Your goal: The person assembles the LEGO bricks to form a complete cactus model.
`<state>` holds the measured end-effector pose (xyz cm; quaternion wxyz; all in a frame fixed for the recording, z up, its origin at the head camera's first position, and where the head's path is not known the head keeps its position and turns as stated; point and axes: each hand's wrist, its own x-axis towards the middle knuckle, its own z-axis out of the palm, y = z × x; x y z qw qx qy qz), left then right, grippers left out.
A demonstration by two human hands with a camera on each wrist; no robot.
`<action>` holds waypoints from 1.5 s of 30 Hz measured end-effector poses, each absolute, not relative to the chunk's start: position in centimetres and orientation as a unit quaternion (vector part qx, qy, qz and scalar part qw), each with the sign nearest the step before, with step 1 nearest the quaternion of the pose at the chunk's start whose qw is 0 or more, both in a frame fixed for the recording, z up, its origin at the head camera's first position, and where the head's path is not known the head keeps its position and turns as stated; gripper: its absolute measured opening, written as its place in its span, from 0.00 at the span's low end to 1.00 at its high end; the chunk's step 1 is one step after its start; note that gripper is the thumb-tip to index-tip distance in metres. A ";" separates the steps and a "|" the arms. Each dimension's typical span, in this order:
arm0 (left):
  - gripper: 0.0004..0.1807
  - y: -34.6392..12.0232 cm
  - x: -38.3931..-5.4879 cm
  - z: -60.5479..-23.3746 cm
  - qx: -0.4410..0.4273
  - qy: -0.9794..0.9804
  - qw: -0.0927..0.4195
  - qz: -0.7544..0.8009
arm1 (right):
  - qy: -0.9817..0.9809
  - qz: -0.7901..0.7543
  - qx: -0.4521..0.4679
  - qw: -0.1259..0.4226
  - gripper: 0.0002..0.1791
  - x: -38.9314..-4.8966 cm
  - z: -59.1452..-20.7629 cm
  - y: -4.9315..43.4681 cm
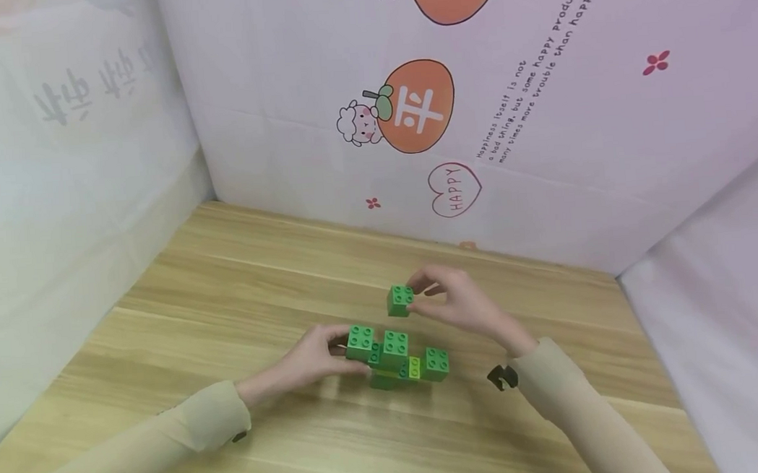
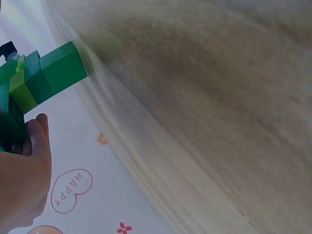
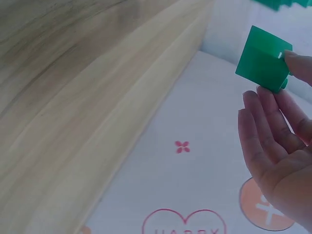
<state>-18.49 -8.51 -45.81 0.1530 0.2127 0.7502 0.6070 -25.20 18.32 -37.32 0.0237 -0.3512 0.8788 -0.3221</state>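
My left hand [image 1: 317, 356] grips the left end of an assembly of green toy bricks [image 1: 395, 344], thumb at the near side and fingers at the far side. Several square studded bricks sit at different heights in it, with a lime-green brick [image 1: 414, 367] toward its right end. From below, the left wrist view shows the assembly's smooth dark green underside brick [image 2: 63, 68]. Beyond the assembly, my right hand [image 1: 457, 300] pinches a single green four-stud brick [image 1: 399, 300] between thumb and fingertips, studs up. In the right wrist view that brick [image 3: 264, 58] is apart from the assembly.
A wood-grain tabletop [image 1: 238, 274] lies beneath both hands. White printed cloth [image 1: 294, 126] walls off the back, and plain-looking cloth [image 1: 78, 211] stands on the left. Dark wrist straps show at both sleeves, one [image 1: 503, 377] at the right.
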 end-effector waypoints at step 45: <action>0.24 -8.6 -18.5 -45.7 0.226 0.753 0.151 0.599 | 0.826 -0.294 -0.473 -0.089 0.22 -19.5 -35.9 18.0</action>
